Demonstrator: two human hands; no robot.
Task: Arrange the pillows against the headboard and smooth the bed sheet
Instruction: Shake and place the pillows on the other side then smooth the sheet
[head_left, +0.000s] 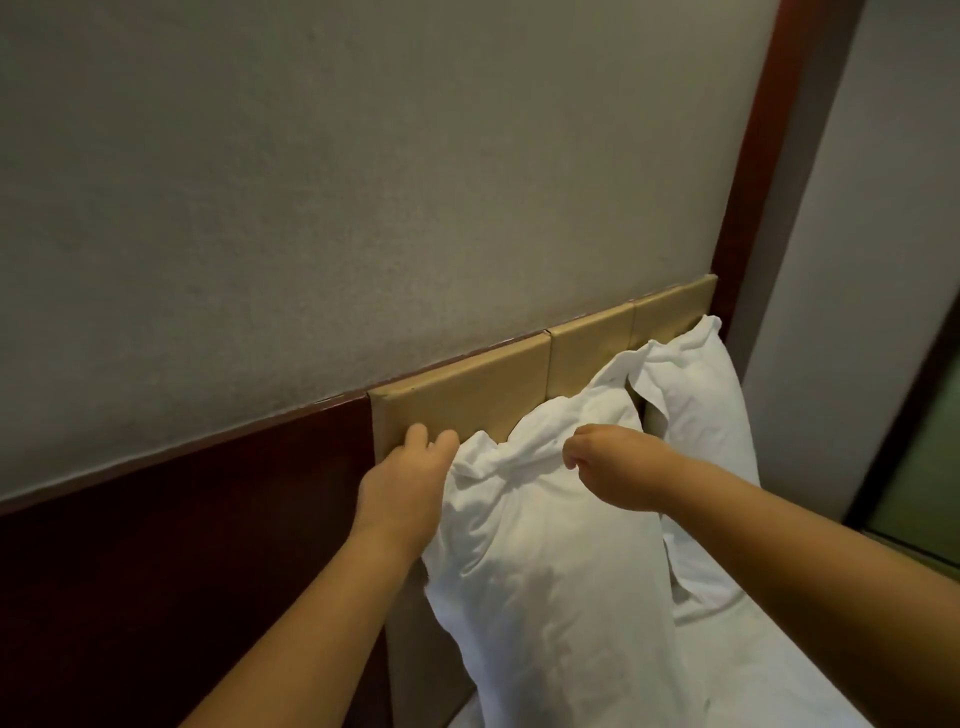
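1. Against the headboard (467, 395), at its left end, the near pillow (545, 571) stands upright. Its white case is creased and bunched along the top edge. Its lower end runs out of the bottom of the view.
2. The left hand (410, 478) is at the near pillow's top left corner. The fingers (445, 440) curl over the corner, with the tips up by the tan padded face of the headboard. The grip looks clamped on the bunched fabric; the thumb is hidden, so I cannot tell how deep the hold goes.
3. The right hand (618, 462) is on the top edge of the same pillow, right of centre. The fingers are curled in and the grip is closed on a fold of the case. Both forearms are bare and reach in from the lower edge of the view.
4. The far pillow (696, 395), also white, leans on the headboard just right of and behind the near one, and the two touch. Its upper corner rises slightly above the headboard's top edge.
5. The bed sheet (769, 675), white, shows only at lower right, below the far pillow, with soft wrinkles.
6. The headboard is built of separate tan panels set side by side. A textured grey wall (311, 208) sits above it, a dark wood panel (182, 545) to its left, and a reddish wooden upright (753, 156) at its right end.
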